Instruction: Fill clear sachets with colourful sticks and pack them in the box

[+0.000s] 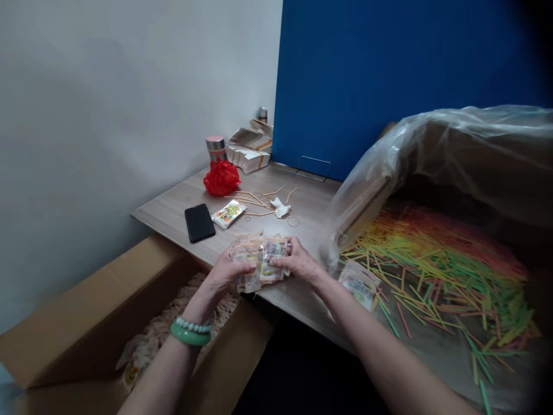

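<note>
Head view, centre of frame: left hand (225, 272) and right hand (298, 262) both closed around a fanned stack of small printed packets (258, 259), thumbs on top, fingers curled beneath. Stack held just above the near edge of the wooden surface (173, 210). Green bangle and pale bead bracelet (190, 330) on the left wrist.

Behind the hands, mid frame: black phone (199, 222) lying flat, a single printed packet (228, 213) just beside it to the right. Further back: red bag (222, 177), crumpled white paper (280, 207), scattered thin sticks and a rubber band (293, 221). Metal flask (215, 148) and stacks of flat packs (249, 150) at the far edge, against the blue panel (389, 75).

Right of frame: clear plastic sheeting (432, 144) draped over a heap of coloured sticks (436, 265); another packet (359, 282) lying at its near edge.

Lower left: open cardboard box (86, 323) below the surface, contents blurred.
</note>
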### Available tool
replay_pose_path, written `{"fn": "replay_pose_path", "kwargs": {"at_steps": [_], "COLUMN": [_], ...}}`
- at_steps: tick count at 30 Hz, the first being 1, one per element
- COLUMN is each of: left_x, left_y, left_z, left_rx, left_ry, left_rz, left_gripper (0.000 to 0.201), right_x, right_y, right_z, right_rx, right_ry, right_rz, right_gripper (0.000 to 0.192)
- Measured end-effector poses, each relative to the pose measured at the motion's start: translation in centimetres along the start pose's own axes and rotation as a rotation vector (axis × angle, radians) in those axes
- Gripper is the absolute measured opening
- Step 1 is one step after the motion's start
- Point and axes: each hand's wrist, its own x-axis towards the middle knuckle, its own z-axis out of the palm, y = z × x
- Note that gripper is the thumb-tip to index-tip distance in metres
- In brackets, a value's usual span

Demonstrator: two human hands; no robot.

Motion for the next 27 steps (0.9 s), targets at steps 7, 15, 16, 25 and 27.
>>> {"fn": "replay_pose_path", "kwargs": {"at_steps": [7, 15, 16, 25, 27], "left_x": [-1.2, 0.8, 0.9, -0.1, -0.1], "left_y": [-0.3, 0.2, 0.3, -1.4, -2.1], "left_z": [1.4, 0.9, 0.4, 0.7, 1.0], "left_rx": [0.013, 0.57, 0.682, 0.292, 0.144], "left_ry": [0.024, -0.059, -0.074, -0.001, 0.0], "left_rz": [0.02, 0.141, 0.166, 0.094, 0.072], "left_gripper": [0.073, 0.066, 0.068, 0.07, 0.063], "right_x": [-1.9, -2.8, -2.8, -1.7, -1.7], "right_y": [-1.5, 0.3, 0.2, -1.5, -0.9], "right_z": [-1.0, -1.9, -2.2, -2.1, -1.6], "right_rx": [0.293, 0.042, 0.02, 0.093, 0.219], "right_ry": [-0.198, -0.134, -0.155, -0.161, -0.13], "right_rz": [0.013, -0.127, -0.125, -0.046, 0.006], "right_gripper": [0.051, 0.079, 0.08, 0.057, 0.056]}}
